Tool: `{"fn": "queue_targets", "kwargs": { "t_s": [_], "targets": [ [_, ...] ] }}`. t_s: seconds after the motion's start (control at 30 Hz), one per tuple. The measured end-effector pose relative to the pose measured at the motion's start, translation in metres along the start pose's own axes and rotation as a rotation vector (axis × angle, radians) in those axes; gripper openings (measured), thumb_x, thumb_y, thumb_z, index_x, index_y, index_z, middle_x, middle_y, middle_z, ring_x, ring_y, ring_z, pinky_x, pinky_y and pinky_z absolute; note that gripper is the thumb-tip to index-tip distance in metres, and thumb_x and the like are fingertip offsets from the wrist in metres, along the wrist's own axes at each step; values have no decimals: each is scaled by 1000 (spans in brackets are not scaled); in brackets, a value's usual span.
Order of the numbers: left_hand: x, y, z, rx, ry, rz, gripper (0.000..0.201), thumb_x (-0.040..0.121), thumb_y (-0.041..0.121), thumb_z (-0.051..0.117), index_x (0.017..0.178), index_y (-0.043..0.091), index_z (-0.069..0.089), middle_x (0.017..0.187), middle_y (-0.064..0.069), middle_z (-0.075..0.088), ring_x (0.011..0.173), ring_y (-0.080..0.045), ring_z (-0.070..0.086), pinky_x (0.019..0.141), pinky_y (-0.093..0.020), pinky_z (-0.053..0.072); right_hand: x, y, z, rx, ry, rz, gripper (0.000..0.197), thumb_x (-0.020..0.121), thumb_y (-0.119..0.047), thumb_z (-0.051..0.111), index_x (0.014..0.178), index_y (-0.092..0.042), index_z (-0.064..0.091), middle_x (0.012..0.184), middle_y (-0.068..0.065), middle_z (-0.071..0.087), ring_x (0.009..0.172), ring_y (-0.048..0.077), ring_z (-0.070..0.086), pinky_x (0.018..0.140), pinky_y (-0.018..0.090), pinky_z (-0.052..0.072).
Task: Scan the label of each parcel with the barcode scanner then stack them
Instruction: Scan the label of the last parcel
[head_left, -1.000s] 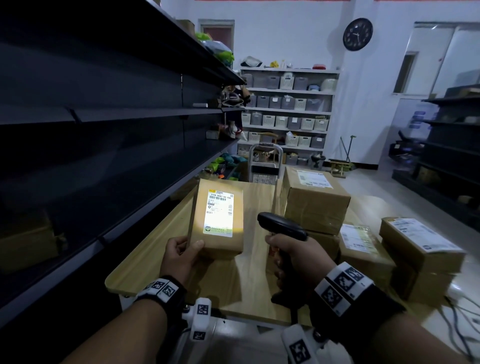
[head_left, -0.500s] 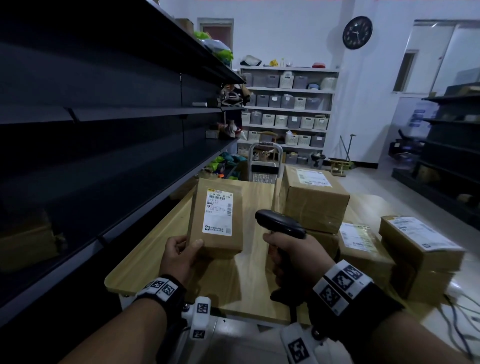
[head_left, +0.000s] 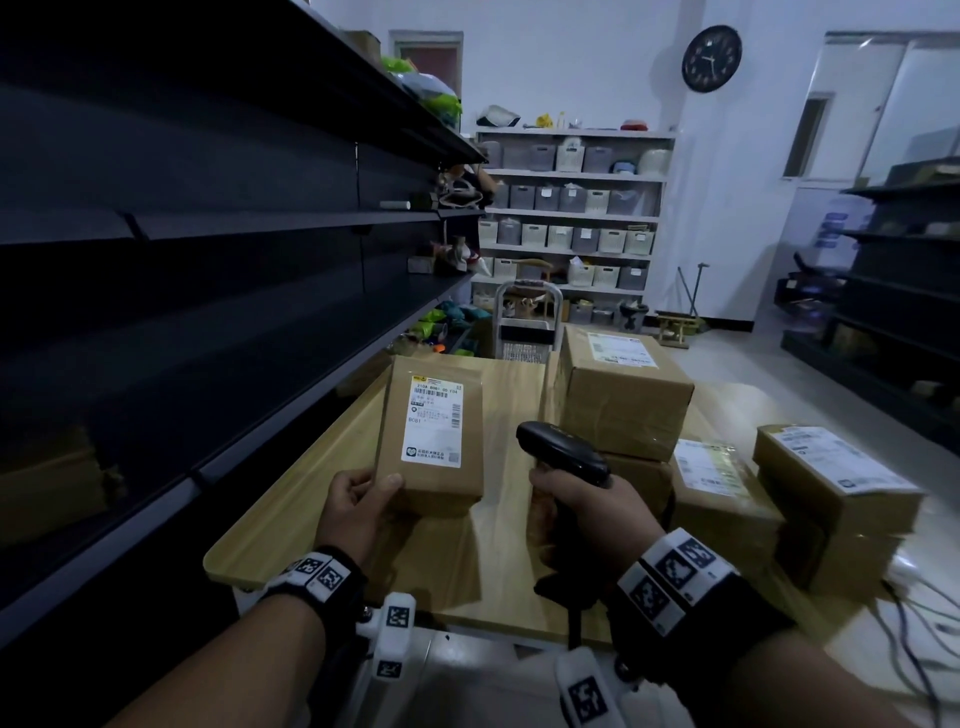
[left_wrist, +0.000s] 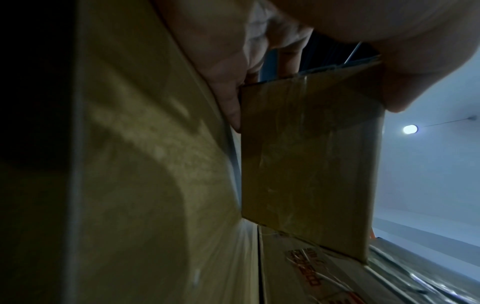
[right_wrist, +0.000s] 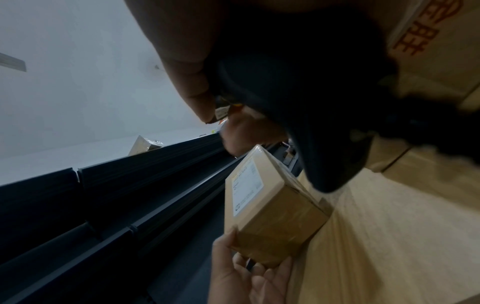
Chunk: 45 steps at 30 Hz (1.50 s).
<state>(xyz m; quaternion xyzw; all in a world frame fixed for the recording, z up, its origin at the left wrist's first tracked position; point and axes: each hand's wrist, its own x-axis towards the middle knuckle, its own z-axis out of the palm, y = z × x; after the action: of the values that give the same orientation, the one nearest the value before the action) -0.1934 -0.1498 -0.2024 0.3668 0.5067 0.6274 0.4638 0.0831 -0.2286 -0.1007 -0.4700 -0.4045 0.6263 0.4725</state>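
head view downward, wrist views close-up

Matt brown cardboard parcel (head_left: 434, 441) with glossy tape and paper label (head_left: 434, 421), on smooth pale wood table (head_left: 291, 514).

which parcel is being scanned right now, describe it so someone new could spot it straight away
Start at the light wooden table beside the dark shelving. At its near end the left hand grips a small flat brown parcel by its lower corner, the barcode scanner in the right hand beside it. Unlike the other parcels, it is tilted up off the table, its white label facing the person.
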Motion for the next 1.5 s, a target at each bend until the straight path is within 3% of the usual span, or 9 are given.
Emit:
{"fn": "queue_targets", "kwargs": {
  "t_s": [0.17, 0.33, 0.43, 0.73, 0.87, 1.0, 1.3, 1.43, 1.5],
  "targets": [
    [11, -3, 1, -3, 45, -105, 80, 53, 63, 100, 118, 27, 69, 126, -14, 78, 109, -42, 79, 96, -67, 63, 18, 16, -1, 73, 6, -72, 49, 79, -27, 95, 118, -9, 72, 98, 11, 75, 90, 29, 75, 70, 41, 59],
    [2, 23, 22, -35, 5, -139, 75, 72, 46, 96, 131, 14, 64, 122, -17, 74, 107, -44, 76, 98, -67, 62, 30, 23, -2, 40, -11, -131, 47, 74, -35, 97, 110, -20, 71, 81, -3, 67, 73, 15, 63, 67, 34, 50],
    [-6, 30, 41, -6, -63, -161, 89, 57, 57, 94, 131, 13, 69, 120, -18, 79, 107, -42, 77, 97, -63, 64, 33, 26, -6, 3, -17, -157, 33, 77, -37, 93, 92, -18, 71, 70, 2, 56, 61, 18, 55, 63, 38, 44],
    [-15, 23, 71, 90, -129, -267, 57, 80, 55, 82, 113, 9, 84, 102, -17, 86, 101, -41, 81, 100, -60, 63, 34, 28, -22, 43, -18, -177, 32, 78, -34, 93, 101, -22, 75, 75, -8, 64, 65, 10, 60, 64, 32, 48],
    [-5, 14, 65, 240, -86, -257, 92, 53, 88, 82, 115, 20, 83, 104, -8, 87, 99, -38, 82, 99, -60, 62, 28, 31, -23, 58, -21, -142, 40, 80, -32, 94, 112, -18, 73, 79, -8, 65, 71, 10, 63, 67, 30, 52],
    [4, 10, 57, 341, -47, -214, 85, 61, 92, 71, 110, 23, 85, 101, -3, 87, 98, -34, 81, 102, -57, 60, 16, 27, -24, 182, -116, -114, 21, 90, -16, 84, 104, -8, 70, 75, 2, 55, 65, 16, 53, 64, 33, 41],
    [-23, 23, 58, 380, 58, -103, 68, 79, 77, 73, 121, 23, 75, 119, -21, 77, 113, -45, 74, 107, -62, 57, -9, 24, -38, 151, 37, -106, 17, 97, -19, 81, 108, -7, 75, 86, 10, 68, 82, 29, 68, 88, 51, 63],
    [-72, 45, 80, 446, 89, 159, 29, 100, 43, 75, 122, 27, 63, 118, 1, 70, 109, -24, 69, 80, -37, 56, -13, 31, -50, 191, 66, -170, 19, 92, -21, 86, 101, -9, 75, 83, 11, 65, 76, 29, 64, 82, 47, 57],
    [-90, 51, 92, 508, 10, 253, 27, 98, 46, 74, 119, 34, 62, 121, 4, 65, 110, -19, 67, 86, -37, 60, -16, 29, -56, 209, 79, -198, 21, 90, -21, 87, 102, -8, 74, 80, 10, 64, 73, 28, 64, 82, 47, 55]
  ]
}}
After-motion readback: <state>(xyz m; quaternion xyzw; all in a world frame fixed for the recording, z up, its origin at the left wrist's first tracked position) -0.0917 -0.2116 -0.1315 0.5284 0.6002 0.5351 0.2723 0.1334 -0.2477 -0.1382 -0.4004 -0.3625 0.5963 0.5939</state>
